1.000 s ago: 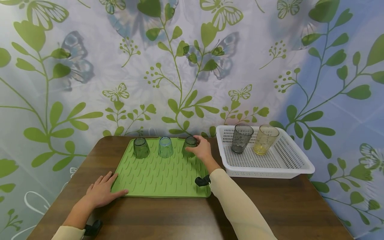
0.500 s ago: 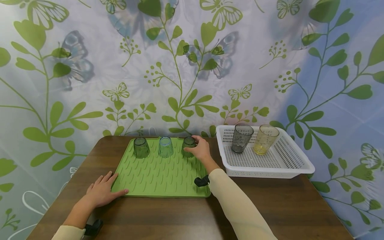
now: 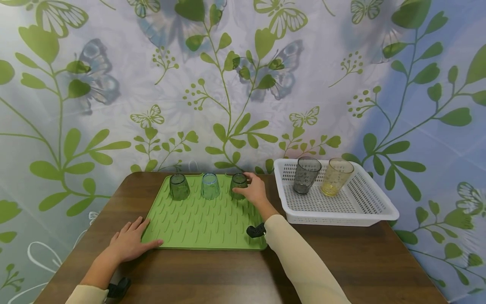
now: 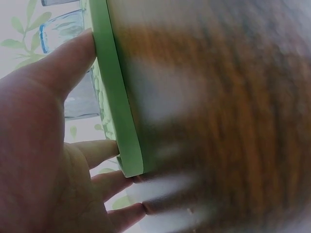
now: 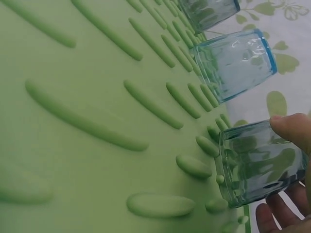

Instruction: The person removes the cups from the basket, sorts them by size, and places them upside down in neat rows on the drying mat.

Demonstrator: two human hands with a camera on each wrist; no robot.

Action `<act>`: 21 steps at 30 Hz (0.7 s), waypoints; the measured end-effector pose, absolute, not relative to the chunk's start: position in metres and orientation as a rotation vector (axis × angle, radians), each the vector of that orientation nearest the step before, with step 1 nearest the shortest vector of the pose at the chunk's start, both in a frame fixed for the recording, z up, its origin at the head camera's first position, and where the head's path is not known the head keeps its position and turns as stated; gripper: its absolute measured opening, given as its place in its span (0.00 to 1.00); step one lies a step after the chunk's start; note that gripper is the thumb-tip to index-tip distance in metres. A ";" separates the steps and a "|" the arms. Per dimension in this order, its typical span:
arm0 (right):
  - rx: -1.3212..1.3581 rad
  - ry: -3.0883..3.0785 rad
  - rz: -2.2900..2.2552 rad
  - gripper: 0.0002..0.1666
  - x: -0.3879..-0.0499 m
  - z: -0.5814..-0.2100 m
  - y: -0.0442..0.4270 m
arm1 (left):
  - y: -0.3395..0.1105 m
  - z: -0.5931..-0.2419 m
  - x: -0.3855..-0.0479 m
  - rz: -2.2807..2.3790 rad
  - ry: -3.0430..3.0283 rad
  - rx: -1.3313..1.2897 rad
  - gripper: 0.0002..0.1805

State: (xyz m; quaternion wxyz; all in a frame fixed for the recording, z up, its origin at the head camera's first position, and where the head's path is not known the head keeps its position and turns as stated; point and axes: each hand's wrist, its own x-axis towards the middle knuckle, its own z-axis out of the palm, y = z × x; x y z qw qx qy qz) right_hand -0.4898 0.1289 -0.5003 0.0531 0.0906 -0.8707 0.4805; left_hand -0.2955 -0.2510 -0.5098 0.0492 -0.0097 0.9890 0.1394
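On a green ridged drying mat (image 3: 201,223), three short glass tumblers stand in a row along the back, narrower end up. The left one is a dark green-grey tumbler (image 3: 179,187); the middle one is a clear tumbler with a blue edge (image 3: 210,186). My right hand (image 3: 253,191) holds the right-hand dark grey tumbler (image 5: 260,160), thumb on one side and fingers on the other; it sits on the mat. With fingers spread, my left hand (image 3: 130,242) rests on the table at the mat's front left corner, its thumb touching the mat's edge.
Right of the mat stands a white perforated plastic basket (image 3: 341,217). Inside it are a tall grey glass (image 3: 306,177) and a tall yellowish glass (image 3: 336,179), both leaning slightly. A patterned curtain (image 3: 243,84) hangs right behind the brown wooden table (image 3: 212,278).
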 end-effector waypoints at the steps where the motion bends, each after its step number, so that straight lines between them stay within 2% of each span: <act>1: 0.275 -2.644 1.466 0.47 -0.489 -0.500 0.129 | -0.251 -0.510 -0.296 0.425 3.012 -0.029 0.60; 10: 0.267 -2.566 1.545 0.44 -0.473 -0.492 0.133 | -0.252 -0.510 -0.295 0.435 3.014 -0.026 0.59; 21: 0.387 -2.446 1.558 0.45 -0.440 -0.476 0.134 | -0.251 -0.508 -0.293 0.446 3.024 -0.019 0.58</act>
